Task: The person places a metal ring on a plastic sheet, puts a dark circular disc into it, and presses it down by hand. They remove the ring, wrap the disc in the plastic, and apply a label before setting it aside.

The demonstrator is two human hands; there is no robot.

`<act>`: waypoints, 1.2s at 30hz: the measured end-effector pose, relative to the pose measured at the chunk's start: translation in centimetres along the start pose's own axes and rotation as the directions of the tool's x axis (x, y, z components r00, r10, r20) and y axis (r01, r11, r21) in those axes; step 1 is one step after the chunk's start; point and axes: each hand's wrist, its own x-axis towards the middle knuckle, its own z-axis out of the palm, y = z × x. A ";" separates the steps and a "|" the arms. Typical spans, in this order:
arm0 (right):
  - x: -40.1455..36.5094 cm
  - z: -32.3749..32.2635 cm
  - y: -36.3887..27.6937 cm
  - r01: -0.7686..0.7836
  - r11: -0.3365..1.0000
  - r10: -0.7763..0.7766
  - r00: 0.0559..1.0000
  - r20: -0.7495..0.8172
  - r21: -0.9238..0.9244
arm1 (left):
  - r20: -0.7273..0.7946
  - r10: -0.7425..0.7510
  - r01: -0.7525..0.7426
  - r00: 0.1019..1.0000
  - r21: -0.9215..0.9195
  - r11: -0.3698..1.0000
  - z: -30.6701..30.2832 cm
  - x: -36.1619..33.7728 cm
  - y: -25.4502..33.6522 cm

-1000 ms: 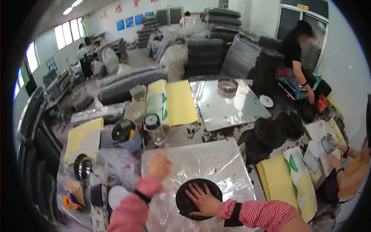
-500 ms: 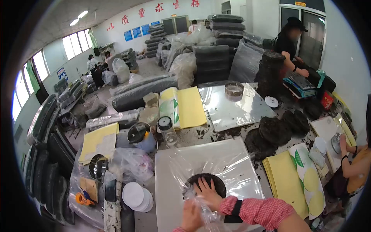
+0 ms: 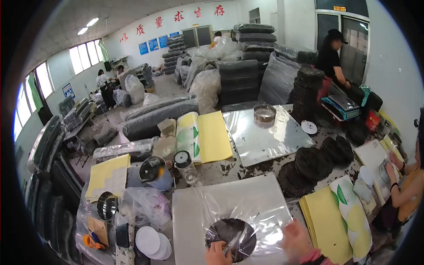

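Note:
A dark round pressed cake (image 3: 236, 234) lies under clear plastic film (image 3: 269, 216) on a pale flat board (image 3: 190, 212). At the cake's near left edge, my left hand (image 3: 217, 253) has its fingers curled in on the film. My right hand (image 3: 297, 240) is at the board's right edge, beside the film's right side; motion smears its fingers. To the right of the board are yellow sheets (image 3: 324, 221) and a printed sheet with round yellow patches (image 3: 353, 207).
More dark cakes (image 3: 313, 163) lie beyond the board, near a shiny metal plate (image 3: 265, 143) bearing a metal ring (image 3: 265, 114). On the left are a clear jar (image 3: 185, 165), white round lids (image 3: 152, 240) and an orange tape dispenser (image 3: 92, 242). A co-worker (image 3: 406, 190) works at right.
My right hand has left the cake's top and moved right to the board's edge. My left hand is now at the cake's near left edge. The film lies flatter, and the view has shifted.

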 end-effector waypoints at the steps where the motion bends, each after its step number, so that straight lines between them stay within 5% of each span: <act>1: -1.0 0.1 3.8 0.100 0.989 -0.068 0.962 0.263 -0.111 | -0.063 -0.009 0.007 0.998 -0.034 0.999 0.2 0.3 0.3; 3: -2.2 3.7 5.2 0.353 0.885 -0.164 0.846 0.507 -0.303 | -0.023 -0.038 0.037 0.999 -0.058 0.998 0.5 0.2 0.3; 5: -2.1 10.4 3.2 0.386 0.769 -0.155 0.886 0.438 -0.509 | 0.015 -0.032 0.033 0.999 -0.039 0.999 -0.3 0.5 1.2; 6: -2.9 12.9 3.3 0.635 0.669 -0.423 0.753 0.504 -0.387 | 0.021 0.013 -0.012 1.000 -0.029 0.999 -0.6 0.2 0.8; 7: -2.9 13.2 3.9 0.837 0.413 -0.547 0.543 0.637 -0.359 | 0.014 0.036 -0.036 0.999 -0.019 0.999 -1.5 0.5 0.2; 9: -2.8 12.8 3.9 0.824 0.465 -0.529 0.551 0.645 -0.323 | -0.207 0.075 -0.136 0.976 -0.297 0.945 -3.5 1.3 -1.0; 10: -2.5 12.8 3.8 0.822 0.465 -0.527 0.555 0.643 -0.329 | -0.179 -0.112 -0.040 0.977 -0.679 0.733 -2.8 2.9 -2.6; 11: -2.3 13.0 3.0 0.811 0.496 -0.466 0.549 0.694 -0.309 | -0.166 -0.122 -0.025 0.978 -0.683 0.730 -2.8 3.4 -1.9; 13: -2.8 12.3 2.5 0.799 0.529 -0.392 0.530 0.752 -0.288 | 0.128 0.211 -0.158 0.969 -0.333 0.930 -2.6 5.1 0.5; 15: -2.0 11.0 2.7 0.539 0.842 -0.413 0.674 0.612 -0.026 | 0.136 0.209 -0.185 0.968 -0.167 0.968 -0.8 3.9 -1.2; 16: -1.3 10.7 3.1 0.387 0.915 -0.303 0.844 0.443 -0.110 | 0.140 0.213 -0.195 0.967 -0.129 0.972 -0.3 3.9 -2.0; 17: 0.1 12.5 2.3 0.065 0.998 -0.064 0.979 0.193 -0.001 | 0.154 0.210 -0.198 0.965 -0.092 0.976 0.1 3.9 -2.2; 18: 1.0 14.2 2.7 0.142 0.990 -0.140 0.950 0.279 0.013 | 0.151 0.125 -0.102 0.981 -0.148 0.984 -0.1 4.0 -1.6; 19: 1.7 15.0 3.1 0.211 0.977 -0.207 0.909 0.363 0.031 | 0.161 0.110 -0.086 0.981 -0.150 0.985 -0.4 3.9 -1.7; 20: 1.0 14.6 1.9 0.657 0.739 -0.439 0.635 0.636 -0.146 | 0.047 0.147 -0.132 0.988 -0.234 0.963 -0.9 4.1 -2.3; 21: 2.1 14.0 2.6 0.776 0.612 -0.514 0.245 0.822 0.152 | -0.082 0.175 -0.192 0.981 -0.307 0.932 -1.0 4.4 -2.8; 22: 2.4 13.2 4.1 0.750 0.659 -0.467 0.358 0.809 0.049 | 0.107 -0.095 0.143 0.990 -0.753 0.642 2.4 2.6 -6.1; 23: 2.2 12.6 5.5 0.714 0.699 -0.412 0.458 0.787 -0.049 | 0.086 -0.117 0.141 0.989 -0.758 0.637 2.3 3.0 -5.2; 24: 1.0 13.2 5.7 0.715 0.699 -0.385 0.411 0.826 -0.030 | 0.123 0.022 0.027 0.992 -0.379 0.925 1.8 3.3 -3.5; 25: -1.3 14.5 5.9 0.583 0.787 -0.339 0.684 0.646 -0.205 | 0.270 0.135 -0.161 0.953 0.080 0.984 1.0 3.9 -2.1; 26: -2.8 15.2 5.5 0.400 0.855 -0.263 0.883 0.388 -0.330 | 0.269 0.155 -0.192 0.951 0.116 0.975 0.6 4.5 -1.0; 30: -3.9 15.3 2.4 0.563 0.732 -0.321 0.783 0.533 -0.384 | 0.247 0.133 -0.140 0.960 0.012 0.990 -1.3 5.5 -0.4; 33: -3.8 12.1 0.7 0.620 0.539 -0.062 0.704 0.707 -0.570 | 0.243 0.334 -0.343 0.911 -0.005 0.939 -2.7 4.8 0.1; 36: -2.2 12.0 2.2 0.663 0.500 -0.080 0.676 0.733 -0.557 | 0.369 0.361 -0.427 0.856 0.113 0.897 -1.0 4.9 -1.4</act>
